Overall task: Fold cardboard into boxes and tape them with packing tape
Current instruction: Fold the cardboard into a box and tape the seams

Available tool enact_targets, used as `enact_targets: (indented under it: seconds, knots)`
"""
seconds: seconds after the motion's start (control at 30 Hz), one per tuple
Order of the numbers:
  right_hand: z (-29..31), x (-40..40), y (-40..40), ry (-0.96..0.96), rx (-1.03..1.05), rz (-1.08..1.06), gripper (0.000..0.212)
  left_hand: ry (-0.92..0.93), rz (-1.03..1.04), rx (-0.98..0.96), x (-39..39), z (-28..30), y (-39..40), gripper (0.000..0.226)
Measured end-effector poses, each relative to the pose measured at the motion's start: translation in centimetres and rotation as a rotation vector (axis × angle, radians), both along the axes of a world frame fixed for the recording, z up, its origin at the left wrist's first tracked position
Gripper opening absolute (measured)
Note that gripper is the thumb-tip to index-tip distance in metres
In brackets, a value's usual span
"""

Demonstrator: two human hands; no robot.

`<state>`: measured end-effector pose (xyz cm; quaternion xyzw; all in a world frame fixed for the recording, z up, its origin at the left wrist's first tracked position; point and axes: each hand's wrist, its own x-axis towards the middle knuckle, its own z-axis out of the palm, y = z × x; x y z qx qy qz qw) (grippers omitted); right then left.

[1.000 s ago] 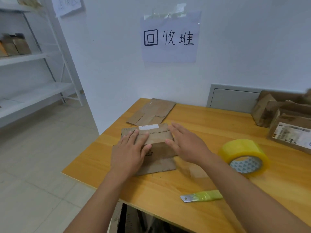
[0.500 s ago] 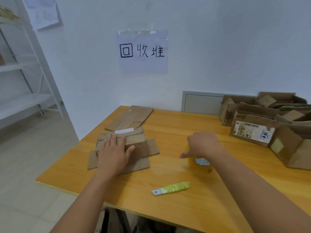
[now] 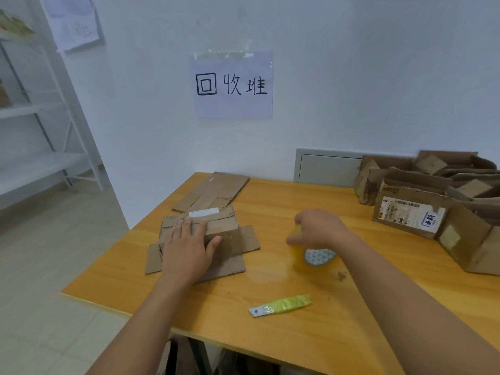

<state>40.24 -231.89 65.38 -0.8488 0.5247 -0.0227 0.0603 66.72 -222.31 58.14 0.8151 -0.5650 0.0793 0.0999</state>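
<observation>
Box: brown corrugated cardboard box (image 3: 216, 234), flaps splayed, on the wooden table (image 3: 270, 347)
Left hand (image 3: 189, 250): flat on box, fingers straight
Right hand (image 3: 320, 230): curled gripping the glossy yellow tape roll (image 3: 311, 257)

Two bare forearms, no sleeves, no gloves

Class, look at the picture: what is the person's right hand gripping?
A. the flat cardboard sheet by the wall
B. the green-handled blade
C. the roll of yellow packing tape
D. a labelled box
C: the right hand curls over the roll of yellow packing tape, while the green-handled blade lies untouched nearer the table edge.
</observation>
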Motion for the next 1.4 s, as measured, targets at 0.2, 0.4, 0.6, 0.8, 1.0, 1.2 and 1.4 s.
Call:
enact_targets:
  seconds: [0.2, 0.4, 0.6, 0.8, 1.0, 1.2, 1.4]
  knots:
    - [-0.8, -1.5, -0.6, -0.553, 0.262, 0.029, 0.041, 0.013, -0.003, -0.041, 0.2, -0.5, -0.3, 0.072]
    - [-1.1, -0.8, 0.0, -0.105, -0.012, 0.168, 0.038, -0.004, -0.035, -0.049, 0.7, -0.6, -0.2, 0.075]
    - [-1.0, -1.3, 0.0, -0.021, 0.056, 0.292, 0.075, -0.057, -0.049, -0.061, 1.3, -1.0, -0.3, 0.084]
    - [-1.8, -0.8, -0.2, -0.347, 0.108, 0.314, 0.061, -0.037, -0.024, 0.009, 1.4, -0.2, 0.1, 0.070]
    - [-1.1, 0.5, 0.0, -0.456, 0.090, 0.343, 0.064, -0.039, -0.097, -0.018, 4.2, -0.3, 0.8, 0.069]
    - [-0.1, 0.0, 0.7, -0.530, 0.080, 0.297, 0.062, 0.037, -0.125, -0.008, 4.2, -0.2, 0.8, 0.069]
    - [6.4, -2.5, 0.8, -0.642, -0.010, 0.255, 0.065, 0.068, -0.181, -0.027, 3.2, 0.0, 0.2, 0.068]
